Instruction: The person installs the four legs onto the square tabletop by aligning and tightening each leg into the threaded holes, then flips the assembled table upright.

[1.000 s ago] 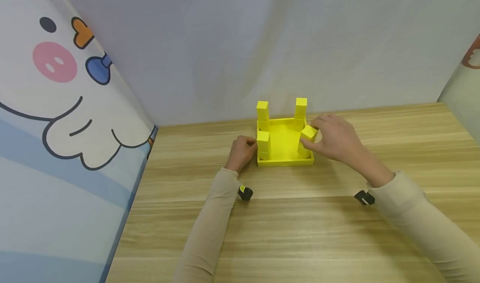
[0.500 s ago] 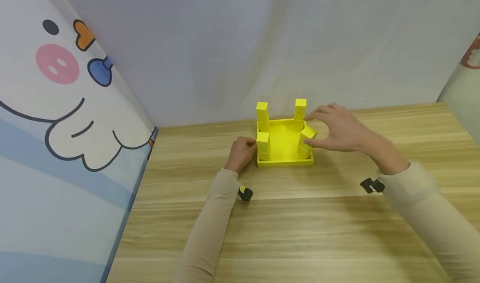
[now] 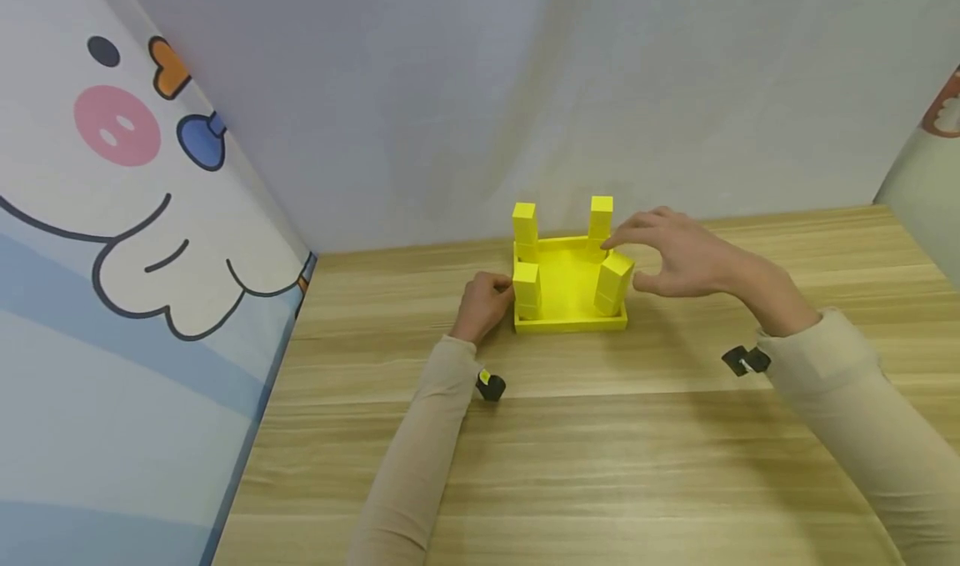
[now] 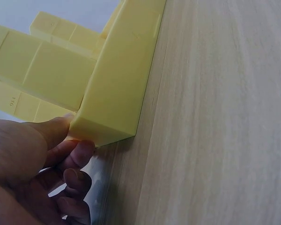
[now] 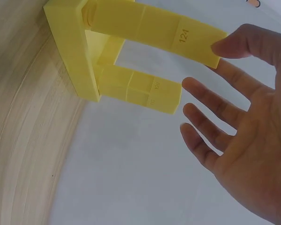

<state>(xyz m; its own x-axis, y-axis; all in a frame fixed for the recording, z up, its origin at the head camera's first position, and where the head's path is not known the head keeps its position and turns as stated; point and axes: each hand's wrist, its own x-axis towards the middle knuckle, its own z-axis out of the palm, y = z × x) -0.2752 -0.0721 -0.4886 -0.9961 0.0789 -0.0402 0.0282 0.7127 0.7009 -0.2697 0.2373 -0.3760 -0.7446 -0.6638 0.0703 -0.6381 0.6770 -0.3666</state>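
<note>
A shallow yellow tray [image 3: 572, 327] stands on the table, with a stack of yellow blocks at each corner. My left hand [image 3: 482, 306] pinches the tray's left wall; the left wrist view shows the thumb on top of the wall [image 4: 117, 70] and fingers beneath. My right hand [image 3: 686, 256] is at the right side with fingers spread, beside the front right stack [image 3: 614, 281], which stands twisted and slightly leaning. In the right wrist view its thumb [image 5: 241, 42] overlaps the end of that stack, marked 121 [image 5: 183, 35]; whether it touches, I cannot tell.
The other stacks stand at the front left [image 3: 527, 289], back left [image 3: 525, 226] and back right [image 3: 601, 220]. A pale cloth wall [image 3: 420, 116] rises behind the wooden table [image 3: 570, 466]. A cartoon-printed panel [image 3: 135, 241] borders the left side.
My right hand has let go of the front right stack and moved off to the right, fingers spreading. The left hand stays at the tray's left wall.
</note>
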